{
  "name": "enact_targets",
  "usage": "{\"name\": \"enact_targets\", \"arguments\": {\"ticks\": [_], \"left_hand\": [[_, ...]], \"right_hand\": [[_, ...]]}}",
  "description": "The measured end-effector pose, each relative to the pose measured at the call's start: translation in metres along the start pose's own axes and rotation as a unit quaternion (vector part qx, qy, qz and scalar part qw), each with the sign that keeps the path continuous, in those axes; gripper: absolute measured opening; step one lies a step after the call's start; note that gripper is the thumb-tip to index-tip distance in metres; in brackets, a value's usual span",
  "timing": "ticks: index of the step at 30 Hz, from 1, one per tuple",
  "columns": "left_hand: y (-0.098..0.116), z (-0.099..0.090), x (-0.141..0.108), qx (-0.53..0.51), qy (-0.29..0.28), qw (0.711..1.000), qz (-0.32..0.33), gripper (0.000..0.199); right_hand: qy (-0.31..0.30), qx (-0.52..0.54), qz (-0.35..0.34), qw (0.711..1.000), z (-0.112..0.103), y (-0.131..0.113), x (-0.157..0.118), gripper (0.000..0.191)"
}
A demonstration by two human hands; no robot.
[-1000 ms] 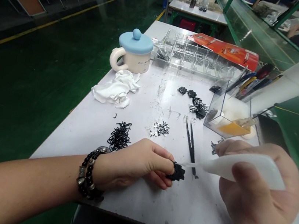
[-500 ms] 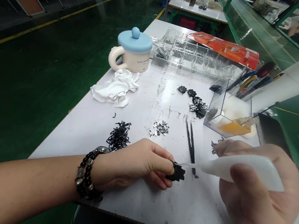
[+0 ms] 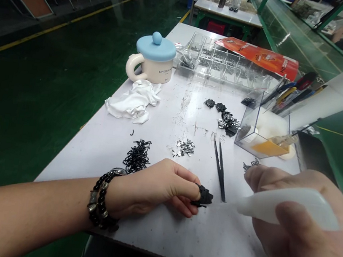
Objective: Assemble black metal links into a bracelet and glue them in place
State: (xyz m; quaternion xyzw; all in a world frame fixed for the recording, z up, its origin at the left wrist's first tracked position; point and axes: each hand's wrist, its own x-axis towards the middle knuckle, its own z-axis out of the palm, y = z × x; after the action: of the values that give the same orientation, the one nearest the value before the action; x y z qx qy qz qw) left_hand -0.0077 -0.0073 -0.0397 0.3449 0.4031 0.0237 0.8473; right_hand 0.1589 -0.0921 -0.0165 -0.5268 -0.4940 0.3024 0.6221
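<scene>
Between the thumb and fingers of my left hand (image 3: 179, 187) is a small black plastic part (image 3: 204, 196), held just over the table. My right hand (image 3: 306, 236) grips a translucent white squeeze bottle (image 3: 294, 205), its thin nozzle pointing left at the part's lower right edge. Whether the tip touches the part is too blurred to tell. Black tweezers (image 3: 220, 169) lie on the table behind the nozzle. Left of them is a pile of small silver metal pieces (image 3: 184, 147). A heap of small black curved pieces (image 3: 137, 155) lies behind my left wrist.
A lidded mug (image 3: 156, 64) and a white cloth (image 3: 135, 100) stand at the left edge. Behind are a clear compartment tray (image 3: 218, 69) and an orange packet (image 3: 261, 58). More black parts (image 3: 229, 124) lie near a clear tool holder (image 3: 259, 136) at right.
My right hand has moved the bottle slightly right and down, so its nozzle shifts from the part's top to its lower right edge. My left hand keeps its place, the part slightly tilted.
</scene>
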Motion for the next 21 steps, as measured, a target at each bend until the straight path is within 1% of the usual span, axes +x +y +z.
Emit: {"name": "enact_targets", "arguments": {"ticks": [6, 8, 11, 13, 15, 16, 17, 18, 19, 21], "left_hand": [[0.004, 0.002, -0.002, 0.011, 0.002, 1.0, -0.009, 0.003], [0.004, 0.003, -0.003, 0.012, 0.004, 1.0, -0.014, 0.003], [0.002, 0.002, -0.001, 0.006, 0.003, 1.0, -0.009, 0.005], [0.0, 0.0, 0.0, 0.005, -0.001, 1.0, 0.0, 0.005], [-0.001, -0.001, 0.002, 0.007, -0.003, 1.0, 0.007, 0.005], [-0.001, -0.002, 0.002, 0.01, -0.004, 1.0, 0.008, 0.006], [-0.001, -0.002, 0.002, 0.012, -0.004, 1.0, 0.01, 0.006], [-0.001, -0.002, 0.002, 0.015, -0.005, 1.0, 0.012, 0.006], [-0.001, -0.002, 0.002, 0.019, -0.007, 1.0, 0.014, 0.005], [-0.002, -0.002, 0.001, 0.025, -0.008, 0.999, 0.018, 0.005]], "right_hand": [[-0.045, 0.013, -0.012, 0.999, -0.001, 0.007, -0.004, 0.01], [-0.056, 0.017, -0.027, 0.998, -0.001, 0.008, -0.002, 0.007], [-0.046, 0.016, -0.047, 0.998, -0.001, 0.008, 0.002, 0.008], [-0.014, 0.029, -0.059, 0.998, -0.002, 0.009, 0.008, 0.015], [0.063, 0.049, -0.095, 0.992, -0.004, 0.013, 0.016, 0.019], [0.104, 0.049, -0.108, 0.987, -0.005, 0.016, 0.022, 0.019], [0.137, 0.038, -0.11, 0.984, -0.005, 0.019, 0.027, 0.016], [0.154, 0.021, -0.096, 0.983, -0.005, 0.022, 0.033, 0.015], [0.141, -0.012, -0.073, 0.987, -0.004, 0.026, 0.04, 0.015], [0.053, -0.107, -0.029, 0.992, 0.001, 0.034, 0.054, 0.022]]}}
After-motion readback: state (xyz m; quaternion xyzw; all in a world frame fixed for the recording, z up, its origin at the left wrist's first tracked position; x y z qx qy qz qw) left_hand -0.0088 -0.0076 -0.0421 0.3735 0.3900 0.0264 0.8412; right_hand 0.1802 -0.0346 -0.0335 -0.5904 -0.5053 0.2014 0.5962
